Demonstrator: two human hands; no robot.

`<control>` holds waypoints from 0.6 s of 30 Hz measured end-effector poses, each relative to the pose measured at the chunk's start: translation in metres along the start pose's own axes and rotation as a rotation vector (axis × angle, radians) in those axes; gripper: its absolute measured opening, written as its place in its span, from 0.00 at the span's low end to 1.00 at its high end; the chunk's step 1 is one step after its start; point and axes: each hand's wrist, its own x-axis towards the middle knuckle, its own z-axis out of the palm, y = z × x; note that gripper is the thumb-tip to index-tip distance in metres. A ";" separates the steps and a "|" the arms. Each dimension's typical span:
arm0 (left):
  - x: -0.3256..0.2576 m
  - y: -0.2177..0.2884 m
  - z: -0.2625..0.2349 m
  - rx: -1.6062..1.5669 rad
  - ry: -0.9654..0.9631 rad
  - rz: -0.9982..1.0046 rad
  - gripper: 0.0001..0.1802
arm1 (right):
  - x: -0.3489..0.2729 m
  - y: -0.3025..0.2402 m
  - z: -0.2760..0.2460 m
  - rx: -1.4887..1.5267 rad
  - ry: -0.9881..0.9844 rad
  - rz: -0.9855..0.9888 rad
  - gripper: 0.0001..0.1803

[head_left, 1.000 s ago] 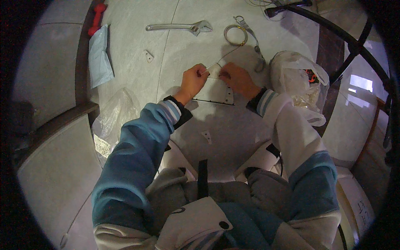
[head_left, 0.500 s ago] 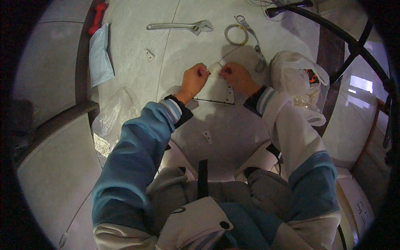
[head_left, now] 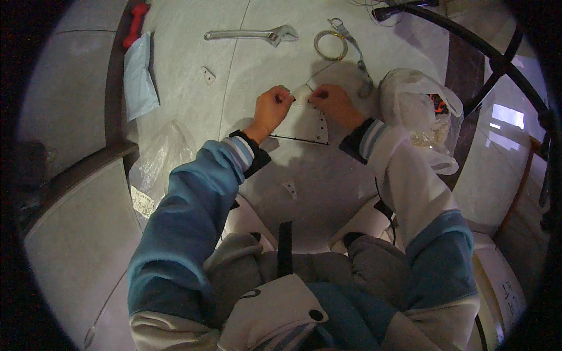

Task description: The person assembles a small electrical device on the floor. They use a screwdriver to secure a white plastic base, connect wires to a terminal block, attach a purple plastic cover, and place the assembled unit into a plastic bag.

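My left hand [head_left: 273,111] and my right hand [head_left: 339,106] face each other over a white, roughly trapezoid plate [head_left: 301,124]. The plate has small dark holes along its right side and a dark near edge. Thumb and fingers are pinched together on both hands, at the plate's narrow far end. What is between the fingertips is too small to make out. A thin dark line runs from beside my right fingers up toward a coil of yellowish wire [head_left: 317,47]. Small white triangular pieces with holes lie nearer me [head_left: 290,189] and at the far left [head_left: 208,75].
An adjustable wrench [head_left: 252,35] and a grey strap with a metal clip [head_left: 355,47] lie at the far side. On the right are a white plastic bag [head_left: 404,99] and black tubing [head_left: 462,36]. A pale blue packet [head_left: 139,82], red dumbbell [head_left: 136,24] and clear bag [head_left: 161,155] are left.
Both hands stay pinched over the plate, with only slight finger shifts. The whole view has moved a little.
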 end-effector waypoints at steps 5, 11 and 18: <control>0.000 -0.003 0.000 0.015 0.000 0.011 0.08 | -0.009 -0.005 0.005 -0.127 0.118 -0.029 0.14; 0.002 0.000 0.000 0.021 -0.018 -0.017 0.09 | -0.021 -0.016 0.010 -0.892 0.122 -0.497 0.06; 0.002 0.003 0.001 -0.016 -0.033 -0.081 0.09 | -0.023 -0.022 0.011 -0.947 0.149 -0.553 0.03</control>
